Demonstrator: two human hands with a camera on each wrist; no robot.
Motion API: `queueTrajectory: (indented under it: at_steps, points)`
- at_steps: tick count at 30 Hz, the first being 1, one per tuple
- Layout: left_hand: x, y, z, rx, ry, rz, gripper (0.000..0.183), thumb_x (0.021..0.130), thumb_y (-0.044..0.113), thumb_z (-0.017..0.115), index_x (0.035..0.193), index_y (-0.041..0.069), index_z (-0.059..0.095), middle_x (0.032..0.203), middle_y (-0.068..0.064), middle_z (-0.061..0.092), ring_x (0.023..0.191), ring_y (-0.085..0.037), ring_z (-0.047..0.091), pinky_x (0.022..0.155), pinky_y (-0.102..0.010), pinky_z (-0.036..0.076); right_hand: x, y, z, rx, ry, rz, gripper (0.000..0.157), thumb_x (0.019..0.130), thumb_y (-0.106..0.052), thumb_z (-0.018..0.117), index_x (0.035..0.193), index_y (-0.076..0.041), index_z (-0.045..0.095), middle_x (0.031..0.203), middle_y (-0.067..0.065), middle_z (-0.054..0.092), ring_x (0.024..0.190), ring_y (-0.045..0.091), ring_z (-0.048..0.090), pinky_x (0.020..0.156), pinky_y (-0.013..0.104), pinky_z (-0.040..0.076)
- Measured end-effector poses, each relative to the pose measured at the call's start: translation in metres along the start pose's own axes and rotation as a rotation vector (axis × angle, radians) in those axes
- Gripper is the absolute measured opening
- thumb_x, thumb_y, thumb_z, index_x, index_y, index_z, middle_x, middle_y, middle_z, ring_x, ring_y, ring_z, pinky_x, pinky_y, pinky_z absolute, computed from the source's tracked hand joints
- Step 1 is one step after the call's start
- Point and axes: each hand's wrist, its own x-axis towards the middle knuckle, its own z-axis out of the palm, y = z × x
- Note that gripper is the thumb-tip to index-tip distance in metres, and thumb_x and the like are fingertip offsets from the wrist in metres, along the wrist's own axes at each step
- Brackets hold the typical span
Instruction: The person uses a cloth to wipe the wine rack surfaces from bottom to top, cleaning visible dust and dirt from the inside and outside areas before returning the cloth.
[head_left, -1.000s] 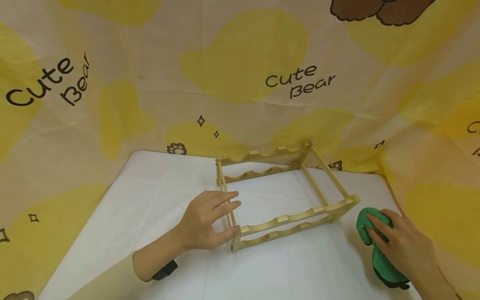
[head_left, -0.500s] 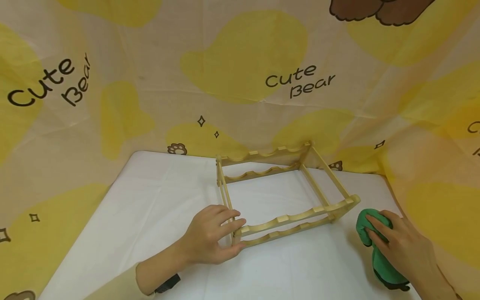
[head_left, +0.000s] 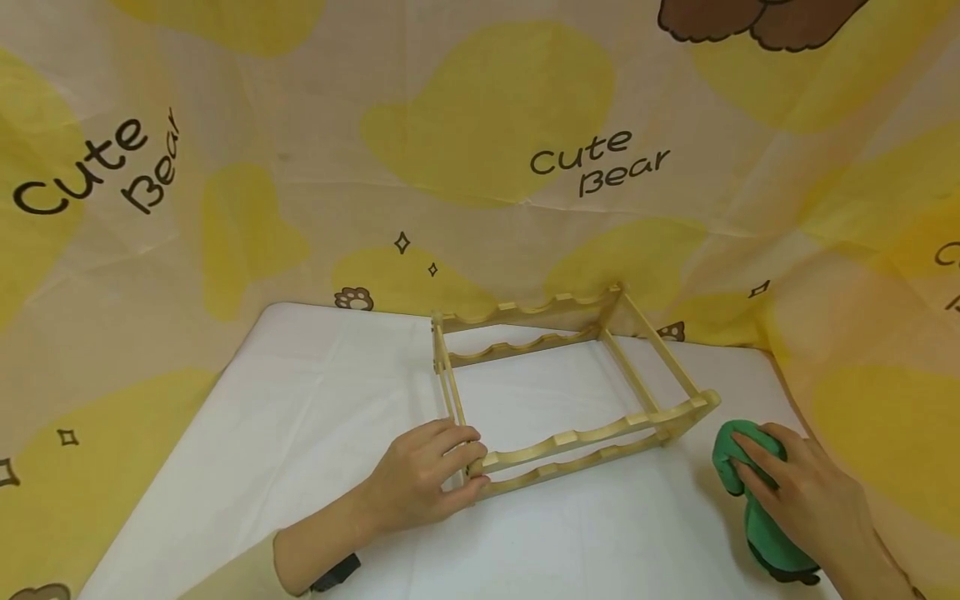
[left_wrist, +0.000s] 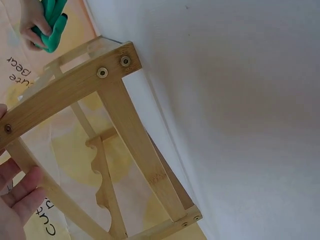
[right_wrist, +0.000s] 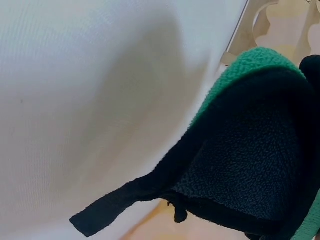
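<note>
Left arm slanting up from the bottom edge, pale sleeve (head_left: 243,571) ending short of the wrist, bare forearm (head_left: 322,537) leading straight into the left hand (head_left: 427,479). Back of that hand turned up, knuckles bent, fingers curled forward and the thumb set below them: a grip, close to a pinch. The left wrist view catches its fingers (left_wrist: 27,200) at the left edge, bent, tips on show. Over on the other side, the right hand (head_left: 813,496) sits well apart, back up, fingers bent and angled up-left in a grip of its own. Behind it, the right wrist (head_left: 862,558) runs down toward the lower right corner, bare where it shows.
</note>
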Motion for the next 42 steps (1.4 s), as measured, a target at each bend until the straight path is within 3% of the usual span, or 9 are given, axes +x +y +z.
queueTrajectory:
  at_steps: [6,14,20,24,28,34,42]
  points:
    - [-0.001,-0.002,-0.002,-0.008,-0.034,-0.023,0.014,0.095,0.025,0.069,0.095,0.012,0.067,0.099,-0.003,0.072,0.088,-0.019,0.072,0.089,-0.045,0.063,0.002,-0.003,-0.006,-0.007,-0.005,-0.017,0.071,0.108,-0.062,0.036,0.106,-0.006,0.080,0.110,0.023,0.066,0.078,0.037,0.065,0.049,0.053,0.055]
    - [-0.004,-0.016,-0.007,-0.064,-0.083,-0.080,0.020,0.101,0.026,0.057,0.094,0.011,0.066,0.102,-0.004,0.070,0.092,-0.019,0.071,0.095,-0.049,0.060,0.003,-0.010,-0.016,-0.002,-0.012,-0.077,0.072,0.109,-0.060,0.035,0.102,-0.005,0.081,0.106,0.023,0.066,0.072,0.036,0.063,0.046,0.050,0.055]
    - [-0.004,-0.032,-0.008,-0.100,-0.073,-0.100,0.005,0.090,0.014,0.068,0.092,0.010,0.065,0.106,-0.006,0.071,0.096,-0.021,0.072,0.098,-0.047,0.059,0.003,-0.017,-0.019,0.056,0.048,-0.148,0.065,0.110,-0.055,0.039,0.102,-0.007,0.081,0.104,0.023,0.068,0.065,0.033,0.060,0.047,0.049,0.053]
    - [-0.003,-0.042,-0.008,-0.118,-0.066,-0.105,0.017,0.080,0.007,0.075,0.094,0.008,0.066,0.109,-0.008,0.072,0.097,-0.023,0.073,0.100,-0.044,0.058,0.005,-0.025,-0.016,0.097,0.102,-0.210,0.058,0.111,-0.051,0.042,0.104,-0.008,0.080,0.104,0.022,0.069,0.062,0.030,0.058,0.047,0.043,0.051]
    - [-0.003,-0.049,-0.007,-0.142,-0.064,-0.125,0.019,0.078,0.003,0.074,0.096,0.006,0.067,0.109,-0.009,0.073,0.098,-0.025,0.073,0.101,-0.043,0.057,0.006,-0.034,-0.012,0.131,0.124,-0.244,0.055,0.111,-0.048,0.044,0.104,-0.009,0.081,0.104,0.019,0.070,0.064,0.026,0.057,0.047,0.034,0.050]
    - [-0.002,-0.056,-0.004,-0.169,-0.052,-0.149,0.020,0.077,0.000,0.071,0.097,0.004,0.069,0.109,-0.010,0.074,0.098,-0.025,0.074,0.100,-0.044,0.058,0.003,-0.040,-0.002,0.177,0.085,-0.269,0.053,0.112,-0.047,0.044,0.106,-0.010,0.082,0.105,0.015,0.071,0.067,0.024,0.059,0.047,0.032,0.053]
    - [-0.001,-0.058,-0.003,-0.172,-0.044,-0.156,0.022,0.076,-0.002,0.071,0.098,0.004,0.070,0.110,-0.010,0.074,0.099,-0.025,0.074,0.102,-0.042,0.057,-0.003,-0.046,0.010,0.171,-0.035,-0.301,0.055,0.113,-0.046,0.037,0.112,-0.013,0.080,0.110,0.011,0.069,0.070,0.020,0.060,0.049,0.026,0.053]
